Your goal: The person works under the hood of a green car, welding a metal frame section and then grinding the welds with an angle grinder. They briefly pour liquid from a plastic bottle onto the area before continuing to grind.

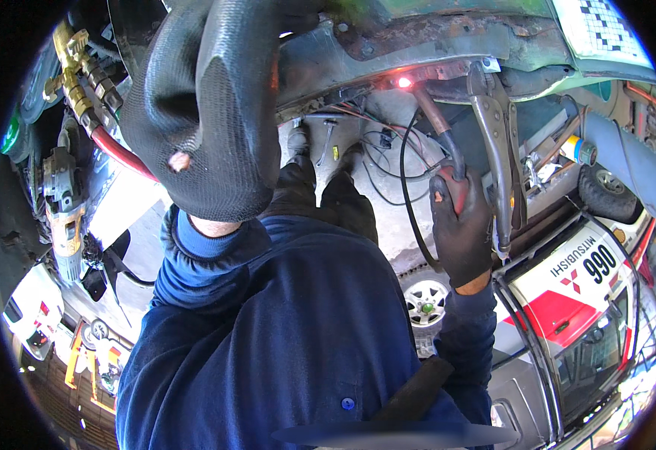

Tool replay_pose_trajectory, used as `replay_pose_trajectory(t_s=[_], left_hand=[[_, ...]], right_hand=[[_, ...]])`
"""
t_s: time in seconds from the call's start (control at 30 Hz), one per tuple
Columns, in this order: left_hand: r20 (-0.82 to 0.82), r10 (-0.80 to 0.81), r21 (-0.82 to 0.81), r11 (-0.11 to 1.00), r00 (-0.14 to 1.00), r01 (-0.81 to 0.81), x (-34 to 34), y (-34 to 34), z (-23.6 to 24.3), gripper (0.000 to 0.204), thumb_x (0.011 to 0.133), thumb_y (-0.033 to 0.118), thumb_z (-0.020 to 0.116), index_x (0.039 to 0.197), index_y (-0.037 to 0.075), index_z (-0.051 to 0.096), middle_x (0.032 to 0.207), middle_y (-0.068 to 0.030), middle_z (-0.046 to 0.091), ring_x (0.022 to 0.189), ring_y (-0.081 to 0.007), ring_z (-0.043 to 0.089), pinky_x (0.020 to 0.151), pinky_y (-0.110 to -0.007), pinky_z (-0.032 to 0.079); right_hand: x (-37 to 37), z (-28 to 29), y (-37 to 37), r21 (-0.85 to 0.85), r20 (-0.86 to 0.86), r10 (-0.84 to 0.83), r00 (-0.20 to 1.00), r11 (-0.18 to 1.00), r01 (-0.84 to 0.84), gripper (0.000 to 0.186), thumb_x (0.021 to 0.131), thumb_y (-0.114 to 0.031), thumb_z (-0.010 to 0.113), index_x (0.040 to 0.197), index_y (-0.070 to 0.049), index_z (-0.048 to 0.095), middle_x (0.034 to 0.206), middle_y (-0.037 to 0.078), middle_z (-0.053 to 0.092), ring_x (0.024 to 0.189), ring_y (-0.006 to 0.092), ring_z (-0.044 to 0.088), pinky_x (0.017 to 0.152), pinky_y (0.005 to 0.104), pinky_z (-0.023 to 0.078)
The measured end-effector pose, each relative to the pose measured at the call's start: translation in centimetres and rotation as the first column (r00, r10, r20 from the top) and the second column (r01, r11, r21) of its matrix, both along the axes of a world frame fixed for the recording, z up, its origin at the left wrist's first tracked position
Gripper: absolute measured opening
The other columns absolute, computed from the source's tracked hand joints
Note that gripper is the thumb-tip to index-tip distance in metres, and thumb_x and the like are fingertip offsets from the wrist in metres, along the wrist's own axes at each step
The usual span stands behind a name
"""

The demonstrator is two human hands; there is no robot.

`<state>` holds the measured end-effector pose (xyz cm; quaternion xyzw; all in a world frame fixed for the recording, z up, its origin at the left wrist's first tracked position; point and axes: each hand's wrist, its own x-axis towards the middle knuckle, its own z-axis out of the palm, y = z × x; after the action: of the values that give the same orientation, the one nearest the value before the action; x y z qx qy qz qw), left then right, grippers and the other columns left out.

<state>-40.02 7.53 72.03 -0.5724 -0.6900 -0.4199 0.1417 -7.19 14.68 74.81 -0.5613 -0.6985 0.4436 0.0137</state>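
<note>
My right hand (463, 232), in a dark glove, is closed round the red grip of a welding torch (434, 114). The torch's copper-coloured nozzle points up at a glowing red spot (404, 82) on the lower edge of a worn metal car panel (433, 54). Locking pliers (487, 120) are clamped to that edge, just right of the torch. My left hand (215, 142), in a black glove with a small hole, is raised large and close to the camera. Its fingertips are hidden at the top, so whether it grips anything does not show.
At left lie an angle grinder (65, 217) and brass fittings (76, 71) with a red hose (121, 154). Cables (405, 176) and a hammer (328, 139) are on the floor by my feet. A white-and-red vehicle (560, 307) stands at lower right, below a small wheel (607, 191).
</note>
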Motion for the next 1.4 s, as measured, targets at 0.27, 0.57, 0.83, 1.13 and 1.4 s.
replay_pose_trajectory(t_s=[0.27,0.57,0.83,1.13,1.4], left_hand=[[0.511,-0.115,0.082,0.993,0.852,0.084,1.4,0.2,0.6,0.039,0.096,0.010,0.079,0.133,0.003,0.071,0.122,-0.0175,0.076,0.109,-0.0283,0.076,0.092,-0.040,0.064],[-0.149,0.113,-0.127,0.983,0.982,-0.133,1.0,-1.9,0.1,0.040,0.093,0.008,0.078,0.132,0.007,0.072,0.120,-0.0176,0.075,0.109,-0.0349,0.075,0.093,-0.046,0.060],[-0.261,0.156,-0.154,0.967,0.953,-0.201,1.5,-1.9,0.2,0.049,0.088,0.007,0.081,0.136,0.009,0.071,0.124,-0.0172,0.075,0.110,-0.0372,0.075,0.095,-0.045,0.060],[0.140,0.079,-0.137,0.989,0.987,-0.060,1.1,-2.1,-0.2,0.049,0.090,0.006,0.079,0.138,0.007,0.070,0.125,-0.0183,0.074,0.114,-0.0358,0.073,0.097,-0.046,0.058],[0.171,0.024,-0.091,0.996,0.985,-0.008,1.0,-1.5,-0.2,0.050,0.092,0.002,0.075,0.141,0.006,0.067,0.127,-0.0186,0.072,0.112,-0.0342,0.073,0.094,-0.044,0.059]], right_hand=[[-0.2,0.2,0.5,0.004,-0.022,0.032,0.999,0.999,-0.032,0.028,0.103,-0.008,0.065,0.128,0.003,0.060,0.109,0.020,0.071,0.101,0.0278,0.071,0.089,0.0409,0.055],[-0.5,0.3,1.0,-0.012,-0.013,0.042,0.999,0.999,-0.042,0.031,0.101,-0.003,0.063,0.131,0.005,0.061,0.111,0.019,0.072,0.102,0.0232,0.070,0.088,0.0370,0.055],[-0.6,0.1,1.1,0.000,-0.019,0.037,0.999,0.999,-0.037,0.028,0.101,-0.003,0.063,0.128,0.006,0.063,0.108,0.018,0.073,0.098,0.0236,0.069,0.087,0.0375,0.055],[-1.2,0.5,1.2,-0.008,0.051,0.052,0.997,0.999,-0.052,0.030,0.100,-0.006,0.070,0.126,0.002,0.058,0.106,0.021,0.068,0.103,0.0323,0.072,0.091,0.0430,0.055],[-2.0,1.1,1.0,0.189,0.264,0.118,0.957,0.967,-0.171,0.035,0.095,-0.025,0.075,0.123,-0.005,0.069,0.090,0.021,0.070,0.082,0.0405,0.070,0.073,0.0522,0.052]])
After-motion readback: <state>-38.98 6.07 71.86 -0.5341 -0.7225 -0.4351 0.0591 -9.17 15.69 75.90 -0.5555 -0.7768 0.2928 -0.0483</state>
